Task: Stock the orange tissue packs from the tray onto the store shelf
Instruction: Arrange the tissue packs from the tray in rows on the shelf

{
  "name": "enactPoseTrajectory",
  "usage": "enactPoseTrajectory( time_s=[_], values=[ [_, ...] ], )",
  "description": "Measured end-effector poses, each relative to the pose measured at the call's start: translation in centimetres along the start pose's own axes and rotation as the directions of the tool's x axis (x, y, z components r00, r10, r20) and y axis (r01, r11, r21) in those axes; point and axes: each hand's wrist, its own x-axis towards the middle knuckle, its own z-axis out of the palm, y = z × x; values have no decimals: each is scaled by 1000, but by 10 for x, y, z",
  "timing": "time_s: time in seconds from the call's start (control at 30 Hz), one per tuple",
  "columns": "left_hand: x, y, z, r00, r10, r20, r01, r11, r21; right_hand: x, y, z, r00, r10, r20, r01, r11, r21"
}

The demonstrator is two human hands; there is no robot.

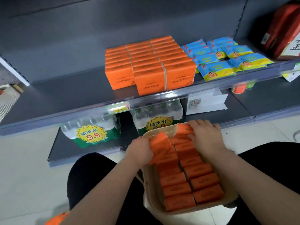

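The store shelf (65,95), above and beyond both hands, carries a stocked block of orange tissue packs (151,67). The beige tray (151,200) lies beneath the hands — two rows of tray packs (186,179) fill it. The left hand (140,151) grips a tilted bundle at the left row's far end; the right hand (206,137) curls round the right row's far packs.

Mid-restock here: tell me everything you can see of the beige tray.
The beige tray is rectangular with rounded corners, plastic by its look, resting on the person's lap before the shelves. Two rows of orange tissue packs nearly fill it. The left hand grips tilted packs at its far left; the right hand clasps packs at its far right.
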Motion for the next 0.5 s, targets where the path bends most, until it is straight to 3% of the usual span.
enactPoseTrajectory(
  time_s=[0.13,0.27,0.37,0.5],
  values=[
    [-9,-4,-60,975,-40,-217,3,985,-170,10,-20,-46,995,-22,-96,23,1000,14],
    [-10,-12,-113,892,-125,-435,3,963,-270,24,-42,-87,975,-63,-211,71,997,32],
    [3,-25,-145,829,-138,-541,17,975,-222,42,-58,-113,947,-95,-307,118,991,59],
    [33,-38,-181,811,-137,-568,80,989,-125,78,-71,-141,917,-116,-383,142,989,41]
  ],
)
